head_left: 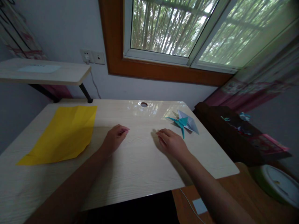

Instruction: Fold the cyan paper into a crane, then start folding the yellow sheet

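Observation:
My left hand [115, 137] is over the middle of the pale wooden desk [140, 161], its fingers loosely curled together and nothing visible in them. To its left lies a large sheet of yellow paper [70, 133], slightly creased and with curling edges. My right hand [172, 142] has its fingers bent in and closed, and I see nothing held there. Just beyond it, at the right side of the desk, a teal folded-paper figure [181, 122] with thin pointed ends leans against a pale bluish-white folded-paper piece [190, 122]. Neither hand touches the paper things.
A raised shelf [70, 73] on black legs stands at the back left with a paper on it. A round cable hole [144, 105] is near the desk's back edge. At the right are a dark wooden cabinet [215, 133] and a round white-topped container [280, 183].

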Demonstrator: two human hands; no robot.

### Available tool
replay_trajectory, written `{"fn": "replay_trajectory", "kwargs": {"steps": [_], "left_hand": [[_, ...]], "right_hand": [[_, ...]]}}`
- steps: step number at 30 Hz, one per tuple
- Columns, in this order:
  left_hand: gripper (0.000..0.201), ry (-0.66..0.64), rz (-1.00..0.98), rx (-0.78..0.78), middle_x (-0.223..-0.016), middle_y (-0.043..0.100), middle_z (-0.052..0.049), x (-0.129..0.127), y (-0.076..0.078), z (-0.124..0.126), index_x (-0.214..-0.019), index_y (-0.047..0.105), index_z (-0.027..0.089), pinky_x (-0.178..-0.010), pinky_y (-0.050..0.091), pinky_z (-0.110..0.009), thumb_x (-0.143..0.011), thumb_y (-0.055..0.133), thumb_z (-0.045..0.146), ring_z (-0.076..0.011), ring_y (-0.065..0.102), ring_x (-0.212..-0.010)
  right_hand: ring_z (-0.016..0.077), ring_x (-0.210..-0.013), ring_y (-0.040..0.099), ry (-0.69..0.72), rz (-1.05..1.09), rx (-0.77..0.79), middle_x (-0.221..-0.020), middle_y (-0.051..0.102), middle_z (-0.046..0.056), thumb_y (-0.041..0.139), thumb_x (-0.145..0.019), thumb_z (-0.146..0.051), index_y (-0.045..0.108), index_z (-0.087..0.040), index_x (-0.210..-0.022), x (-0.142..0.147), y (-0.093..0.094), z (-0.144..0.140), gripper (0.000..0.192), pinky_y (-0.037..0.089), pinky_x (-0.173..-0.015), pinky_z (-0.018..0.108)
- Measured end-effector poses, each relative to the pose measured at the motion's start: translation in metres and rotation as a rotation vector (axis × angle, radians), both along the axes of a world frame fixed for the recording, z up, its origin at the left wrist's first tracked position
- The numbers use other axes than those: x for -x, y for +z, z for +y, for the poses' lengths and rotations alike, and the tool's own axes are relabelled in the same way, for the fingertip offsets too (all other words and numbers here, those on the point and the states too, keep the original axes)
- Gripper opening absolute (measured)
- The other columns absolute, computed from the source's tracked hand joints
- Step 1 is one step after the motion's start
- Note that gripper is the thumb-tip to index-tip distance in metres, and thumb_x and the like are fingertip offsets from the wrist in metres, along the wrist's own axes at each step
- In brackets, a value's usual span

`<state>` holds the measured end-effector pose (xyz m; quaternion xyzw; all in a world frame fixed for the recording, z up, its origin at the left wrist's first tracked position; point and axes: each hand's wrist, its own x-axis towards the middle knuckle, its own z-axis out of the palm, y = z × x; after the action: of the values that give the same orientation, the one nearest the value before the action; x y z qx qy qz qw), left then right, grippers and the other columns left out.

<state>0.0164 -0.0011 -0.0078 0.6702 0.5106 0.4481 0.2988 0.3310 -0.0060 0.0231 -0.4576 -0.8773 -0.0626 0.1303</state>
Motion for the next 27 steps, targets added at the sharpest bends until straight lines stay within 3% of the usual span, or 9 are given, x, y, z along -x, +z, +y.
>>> {"fn": "replay_trajectory", "kwargs": {"steps": [6,8,11,14,17,21,24,27], "left_hand": [[0.018,0.037,0.276,-0.236,-0.107,0.069,-0.007,0.019,0.032,-0.002,-0.106,0.068,0.022,-0.086,0.058,-0.036,-0.096,0.054,0.026,-0.0195,0.068,-0.092],[0.022,-0.003,0.457,-0.285,-0.114,0.069,-0.009,0.029,0.049,-0.006,-0.113,0.067,0.021,-0.102,0.051,-0.046,-0.096,0.055,0.027,-0.0256,0.064,-0.109],[0.028,0.013,0.602,-0.307,-0.123,0.069,-0.01,0.051,0.07,-0.014,-0.122,0.065,0.023,-0.108,0.047,-0.049,-0.099,0.053,0.032,-0.0278,0.062,-0.117],[0.031,0.103,0.657,-0.294,-0.128,0.069,-0.008,0.089,0.076,-0.018,-0.124,0.064,0.026,-0.113,0.043,-0.051,-0.101,0.047,0.037,-0.0291,0.061,-0.123],[0.038,0.177,0.749,-0.253,-0.136,0.065,-0.008,0.141,0.064,-0.017,-0.129,0.062,0.024,-0.118,0.038,-0.05,-0.103,0.04,0.041,-0.0287,0.055,-0.133],[0.049,0.225,0.924,-0.148,-0.155,0.05,-0.009,0.202,0.03,-0.015,-0.14,0.053,0.019,-0.121,0.03,-0.057,-0.104,0.035,0.047,-0.0338,0.034,-0.15],[0.056,0.253,1.01,-0.006,-0.163,0.038,-0.018,0.216,0.005,-0.021,-0.146,0.049,0.014,-0.115,0.029,-0.068,-0.104,0.037,0.048,-0.0443,0.027,-0.152],[0.06,0.22,1.053,0.067,-0.163,0.036,-0.023,0.202,-0.012,-0.028,-0.15,0.047,0.01,-0.115,0.029,-0.066,-0.104,0.035,0.048,-0.0439,0.029,-0.152]], "right_hand": [[0.0239,-0.096,0.067,0.121,0.1,0.058,-0.112,0.072,0.012,0.052,-0.099,-0.02,0.071,-0.02,-0.116,0.046,-0.009,-0.004,0.025,0.057,-0.084,0.037],[0.0253,-0.097,0.065,0.169,0.126,0.068,-0.114,0.071,0.012,0.054,-0.097,-0.018,0.069,-0.022,-0.12,0.051,-0.018,-0.003,0.028,0.057,-0.085,0.04],[0.0276,-0.1,0.063,0.196,0.235,0.085,-0.118,0.069,0.013,0.054,-0.095,-0.016,0.068,-0.024,-0.124,0.05,-0.031,-0.001,0.033,0.057,-0.088,0.046],[0.0282,-0.105,0.063,0.196,0.354,0.113,-0.118,0.067,0.013,0.054,-0.096,-0.016,0.068,-0.025,-0.124,0.048,-0.038,0.0,0.032,0.057,-0.089,0.047],[0.028,-0.105,0.063,0.197,0.386,0.126,-0.116,0.067,0.012,0.053,-0.096,-0.016,0.069,-0.024,-0.122,0.048,-0.039,0.001,0.031,0.057,-0.089,0.046],[0.0277,-0.107,0.063,0.207,0.405,0.147,-0.117,0.066,0.013,0.054,-0.095,-0.015,0.068,-0.023,-0.122,0.049,-0.037,0.001,0.031,0.057,-0.092,0.046],[0.0277,-0.108,0.063,0.214,0.426,0.146,-0.117,0.066,0.013,0.054,-0.096,-0.015,0.068,-0.023,-0.122,0.048,-0.038,0.001,0.031,0.057,-0.093,0.046],[0.0278,-0.109,0.063,0.214,0.436,0.153,-0.118,0.066,0.012,0.054,-0.096,-0.015,0.068,-0.024,-0.122,0.048,-0.04,0.001,0.031,0.056,-0.093,0.047]]}}
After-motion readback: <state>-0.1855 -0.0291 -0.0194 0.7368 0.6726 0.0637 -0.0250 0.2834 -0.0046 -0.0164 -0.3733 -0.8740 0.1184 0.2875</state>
